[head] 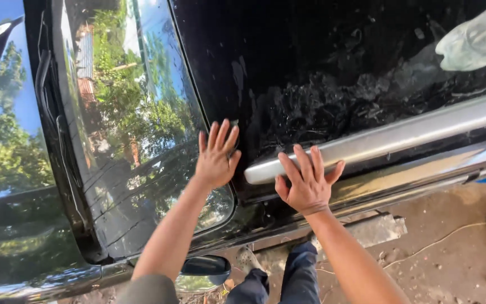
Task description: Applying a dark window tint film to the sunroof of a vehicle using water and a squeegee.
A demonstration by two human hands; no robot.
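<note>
Left hand [216, 157] lies flat, fingers spread, on the black car roof [322, 62] edge. Right hand [307, 183], grip apart at four o'clock, presses the silver roof rail [400, 135]; its far end is cut off

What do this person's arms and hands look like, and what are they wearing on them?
Both forearms are bare, with no sleeves in view. The left hand and right hand are ungloved, with no rings visible. A thin band circles the right wrist.

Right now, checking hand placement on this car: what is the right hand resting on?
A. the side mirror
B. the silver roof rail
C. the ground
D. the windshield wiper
B: the right hand lies flat with fingers spread over the end of the silver roof rail.
</note>
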